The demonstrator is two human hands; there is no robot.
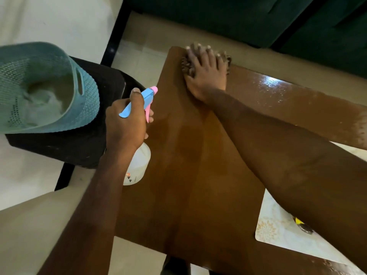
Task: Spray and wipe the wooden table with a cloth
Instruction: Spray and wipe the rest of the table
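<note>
Head view: the right hand (206,76) lies flat with fingers spread straight, pressing a nubby brown cloth (185,65) onto the far left corner of the glossy wooden table (198,175). The left hand (125,120) curls around the neck of a spray bottle (139,163) at the table's left edge; its body is milky white plastic, its trigger head blue and pink. Fine droplets speckle the far right stretch of wood. A pale floral placemat (278,225) lies at the right edge. Beside the table, a teal perforated basket (87,100) sits on a black stool (79,147).
</note>
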